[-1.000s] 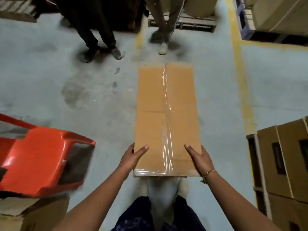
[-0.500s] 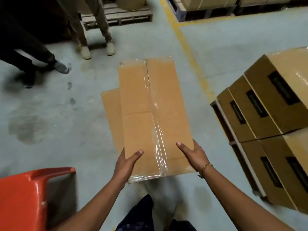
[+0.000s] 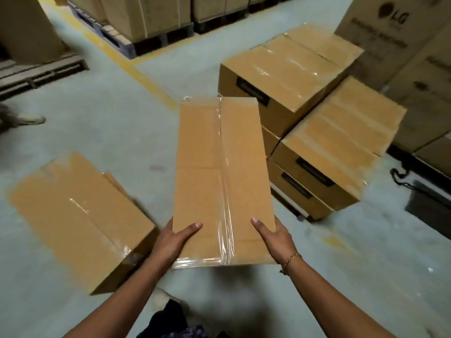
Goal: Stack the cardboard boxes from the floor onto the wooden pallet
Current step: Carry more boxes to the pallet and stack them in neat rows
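Note:
I hold a long taped cardboard box [image 3: 219,172] in the air in front of me, its narrow end toward my body. My left hand [image 3: 174,240] grips its near left corner and my right hand [image 3: 274,237] grips the near right corner, thumbs on top. A second taped box [image 3: 73,215] lies on the floor to the left. To the right stands a stack of similar boxes [image 3: 336,145], two layers high, on a low pallet whose edge [image 3: 290,206] barely shows beneath them.
Tall printed cartons [image 3: 402,45] stand behind the stack at the right. More loaded pallets [image 3: 136,23] line the back beyond a yellow floor line [image 3: 144,76]. An empty wooden pallet [image 3: 41,71] and a person's shoe [image 3: 26,119] are at the left. A dark object [image 3: 427,203] lies at the right.
My view has swung to the right with the box in my hands. The red chair and standing people have left the view; the stack on the pallet is now close ahead on the right.

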A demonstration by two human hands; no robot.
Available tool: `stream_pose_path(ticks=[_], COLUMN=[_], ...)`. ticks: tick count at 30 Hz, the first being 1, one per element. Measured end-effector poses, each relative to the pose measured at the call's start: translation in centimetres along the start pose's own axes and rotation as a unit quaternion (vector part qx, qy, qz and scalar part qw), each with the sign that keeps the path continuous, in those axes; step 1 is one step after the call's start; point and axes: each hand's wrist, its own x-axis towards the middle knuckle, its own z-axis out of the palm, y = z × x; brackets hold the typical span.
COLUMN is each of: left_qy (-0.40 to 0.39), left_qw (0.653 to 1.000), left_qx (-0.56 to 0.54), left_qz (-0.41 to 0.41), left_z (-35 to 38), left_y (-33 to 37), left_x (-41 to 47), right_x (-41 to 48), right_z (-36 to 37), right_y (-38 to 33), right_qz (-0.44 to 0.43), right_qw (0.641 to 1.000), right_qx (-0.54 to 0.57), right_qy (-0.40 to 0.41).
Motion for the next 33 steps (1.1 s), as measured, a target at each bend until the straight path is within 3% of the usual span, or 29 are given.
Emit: stream_pose_path(ticks=[6,15,33], left_qy=[-0.096,-0.204,-0.214], left_qw=[0.991,0.966,0.959], left_qx=[0.089,0.155,0.185], left_qz=[0.019,0.029,-0.001], left_z=[14.2,29.9,59.3], left_y=[2.1,5.8,17.2], left_x=[-2.9,-3.1,6.7], right_x=[-3.6,-2.6,18.3], right_z=[-13.0,-25.5,-51.5], right_y=[8.5,15.6,18.4], right_qz=[0.044,0.092,0.135], right_qw=[0.994,0.979,0.977], right_qx=[0.029,0.076,0.056], right_qy=[0.098,0.168,0.155])
